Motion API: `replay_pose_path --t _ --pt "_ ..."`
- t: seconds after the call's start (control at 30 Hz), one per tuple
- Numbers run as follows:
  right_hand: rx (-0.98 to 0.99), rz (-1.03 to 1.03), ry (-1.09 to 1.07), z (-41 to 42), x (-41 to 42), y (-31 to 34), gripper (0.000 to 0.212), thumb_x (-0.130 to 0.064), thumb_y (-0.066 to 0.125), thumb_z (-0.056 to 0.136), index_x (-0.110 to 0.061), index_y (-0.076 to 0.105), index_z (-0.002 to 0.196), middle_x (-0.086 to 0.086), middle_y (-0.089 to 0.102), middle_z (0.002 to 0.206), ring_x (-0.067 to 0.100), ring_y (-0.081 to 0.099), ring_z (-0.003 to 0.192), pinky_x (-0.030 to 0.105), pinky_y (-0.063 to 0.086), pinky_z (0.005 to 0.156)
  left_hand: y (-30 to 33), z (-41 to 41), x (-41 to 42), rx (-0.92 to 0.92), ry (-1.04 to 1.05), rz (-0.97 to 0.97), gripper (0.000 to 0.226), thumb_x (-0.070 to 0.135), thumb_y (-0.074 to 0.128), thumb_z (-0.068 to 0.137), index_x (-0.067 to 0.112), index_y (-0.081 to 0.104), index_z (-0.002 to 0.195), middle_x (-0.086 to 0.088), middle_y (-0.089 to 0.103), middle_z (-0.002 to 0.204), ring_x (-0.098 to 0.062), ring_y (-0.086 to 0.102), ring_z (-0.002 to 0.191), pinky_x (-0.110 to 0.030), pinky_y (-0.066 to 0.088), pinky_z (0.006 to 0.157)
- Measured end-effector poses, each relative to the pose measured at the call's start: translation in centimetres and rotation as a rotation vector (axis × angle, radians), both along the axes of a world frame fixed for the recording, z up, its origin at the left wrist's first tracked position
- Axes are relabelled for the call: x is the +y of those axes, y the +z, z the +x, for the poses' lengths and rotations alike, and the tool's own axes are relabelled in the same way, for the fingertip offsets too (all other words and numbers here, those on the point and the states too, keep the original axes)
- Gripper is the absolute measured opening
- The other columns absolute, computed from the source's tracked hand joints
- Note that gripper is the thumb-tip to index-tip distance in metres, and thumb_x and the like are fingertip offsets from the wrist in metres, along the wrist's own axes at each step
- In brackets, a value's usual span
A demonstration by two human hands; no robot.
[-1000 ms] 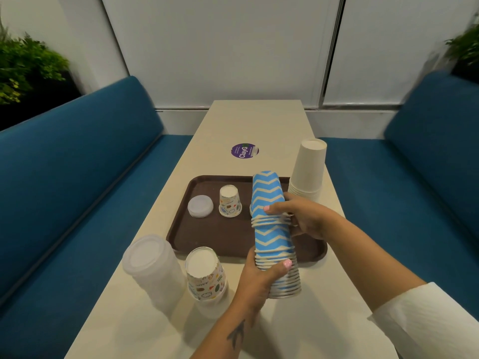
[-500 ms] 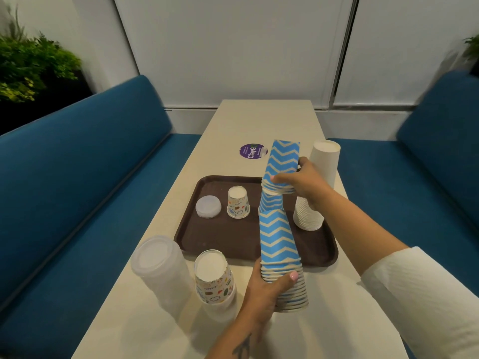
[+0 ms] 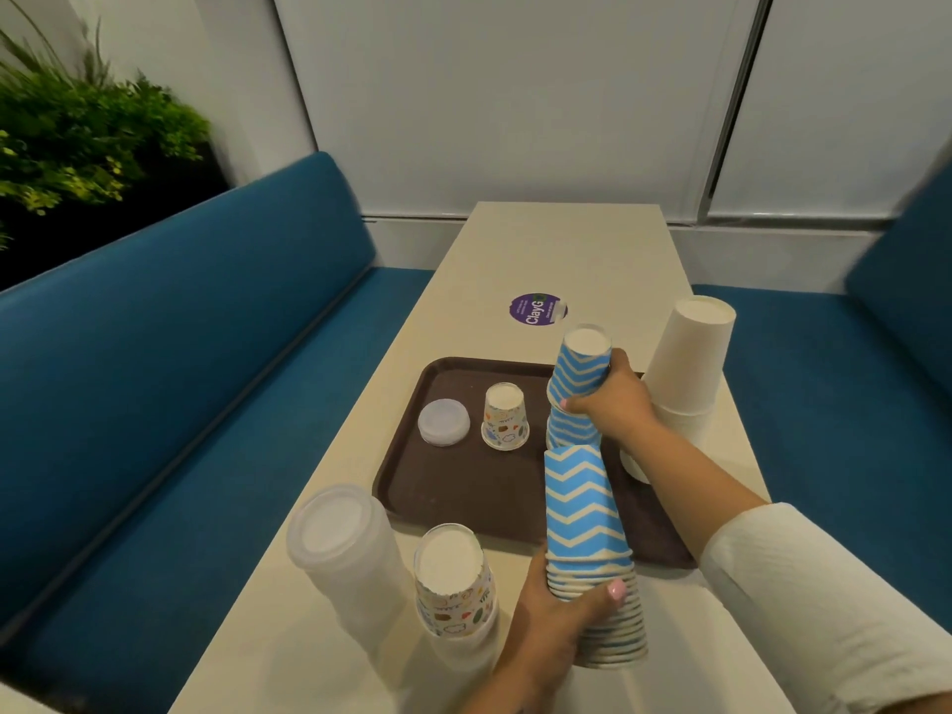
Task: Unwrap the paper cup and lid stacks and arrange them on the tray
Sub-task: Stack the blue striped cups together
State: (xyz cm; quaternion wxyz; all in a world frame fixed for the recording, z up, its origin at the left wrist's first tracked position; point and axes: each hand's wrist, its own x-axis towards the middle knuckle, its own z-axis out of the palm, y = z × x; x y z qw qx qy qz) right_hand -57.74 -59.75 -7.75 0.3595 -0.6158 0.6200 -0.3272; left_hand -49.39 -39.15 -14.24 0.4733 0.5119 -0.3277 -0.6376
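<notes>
Head view, reading from the left: a tall stack of translucent lids point(image 3: 342, 553) stands on the worktop point(image 3: 566, 249) just short of the brown tray point(image 3: 407, 487), seemingly in a clear sleeve, though I cannot tell for sure. Beside it stands a stack of cartoon-print cups point(image 3: 453, 584), upside down, with what looks like wrap gathered at its base. On the tray I count one single lid point(image 3: 443, 422) and one cartoon-print cup point(image 3: 506, 417), inverted, just beside each other near the far left corner. My left hand point(image 3: 556, 615) is curled round the rims of the blue zigzag cup stack point(image 3: 587, 548), which stands on the worktop at the tray's near edge. My right hand point(image 3: 610, 401) is clamped on the smaller batch of blue zigzag cups point(image 3: 579, 373), held over the tray's right part; whether it touches the tray is hidden by the near stack. Furthest right, the plain white cup stack point(image 3: 685, 373) stands at the tray's right edge, half off it as far as I can judge. I reckon the job is in its early half: samples are placed, the blue batch is going down, and the bulk stacks are not yet arranged.
</notes>
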Motion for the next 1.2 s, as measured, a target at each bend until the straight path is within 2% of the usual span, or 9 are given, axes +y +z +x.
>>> replay_pose_path --t 0.27,0.57,0.67,0.8,0.9,1.0,1.07,1.1,1.2 --pt "0.065 0.123 -0.001 0.7 -1.3 -2.3 0.077 -0.016 0.085 0.068 -0.011 0.038 0.129 0.012 0.056 0.130 0.031 0.055 0.119 0.049 0.046 0.100 -0.5 0.5 -0.5 -0.032 0.023 0.001 0.083 0.040 0.088 0.048 0.022 0.054 0.122 0.002 0.072 0.110 -0.018 0.068 0.102 -0.039 0.053 0.094" --pt "0.050 0.269 0.049 0.5 -0.8 -3.5 0.088 -0.019 0.084 0.072 -0.006 0.031 0.141 0.012 0.049 0.138 0.029 0.050 0.125 0.044 0.043 0.104 -0.4 0.4 -0.3 -0.005 0.041 0.017 0.076 0.034 0.086 0.049 0.021 0.056 0.118 0.000 0.073 0.106 -0.019 0.070 0.098 -0.035 0.056 0.087" --pt "0.104 0.268 0.070 -0.1 0.0 -3.1 0.071 -0.021 0.077 0.079 -0.005 0.039 0.137 0.012 0.053 0.135 0.029 0.053 0.122 0.041 0.045 0.101 -0.2 0.2 -0.3 0.020 0.044 0.015 0.077 0.032 0.086 0.049 0.018 0.057 0.118 -0.003 0.073 0.106 -0.022 0.070 0.097 -0.038 0.057 0.087" --pt "0.186 0.134 0.107 -1.4 2.1 -1.0 0.035 -0.024 0.054 0.095 -0.006 0.058 0.125 0.008 0.062 0.121 0.025 0.057 0.112 0.037 0.045 0.096 0.1 -0.1 -0.7 0.041 0.064 0.009 0.082 0.033 0.087 0.046 0.014 0.056 0.120 -0.009 0.072 0.107 -0.028 0.069 0.099 -0.045 0.056 0.087" --pt "0.006 0.136 0.092 -2.4 4.5 1.3 0.044 -0.044 0.044 0.098 -0.006 0.063 0.111 0.007 0.066 0.103 0.027 0.062 0.100 0.044 0.048 0.094 0.7 -0.5 -1.1 0.046 0.057 0.013 0.081 0.037 0.085 0.044 0.017 0.057 0.117 -0.010 0.072 0.107 -0.029 0.070 0.096 -0.044 0.058 0.081" --pt "-0.254 0.379 0.228 -3.6 7.7 3.9 0.044 -0.060 0.049 0.090 -0.022 0.061 0.108 0.004 0.069 0.104 0.023 0.067 0.097 0.040 0.054 0.085 1.4 -0.9 -1.4 0.058 0.051 0.001 0.080 0.039 0.084 0.042 0.019 0.056 0.115 -0.009 0.072 0.103 -0.026 0.071 0.089 -0.041 0.059 0.072" --pt "-0.241 0.490 0.393 -4.3 9.4 4.4 0.027 -0.049 0.060 0.088 -0.028 0.060 0.104 -0.002 0.072 0.102 0.017 0.070 0.092 0.036 0.056 0.076 1.9 -1.1 -1.7 0.057 0.040 -0.024 0.082 0.039 0.084 0.044 0.020 0.055 0.118 -0.007 0.072 0.104 -0.023 0.071 0.088 -0.040 0.059 0.071" --pt "-0.227 0.517 0.446 -4.5 10.0 4.2 0.027 -0.042 0.068 0.084 -0.028 0.059 0.105 -0.002 0.073 0.101 0.016 0.071 0.091 0.036 0.057 0.075 2.1 -1.3 -1.8 0.051 0.033 -0.040 0.084 0.038 0.083 0.045 0.020 0.054 0.121 -0.007 0.072 0.106 -0.022 0.071 0.089 -0.040 0.059 0.072" --pt "-0.185 0.543 0.477 -5.0 10.2 2.9 0.056 -0.032 0.086 0.066 -0.020 0.061 0.114 0.004 0.073 0.108 0.024 0.069 0.101 0.051 0.053 0.091 2.3 -1.6 -2.0 0.032 0.024 -0.063 0.087 0.035 0.084 0.049 0.021 0.051 0.128 -0.009 0.070 0.113 -0.026 0.070 0.097 -0.045 0.059 0.078"
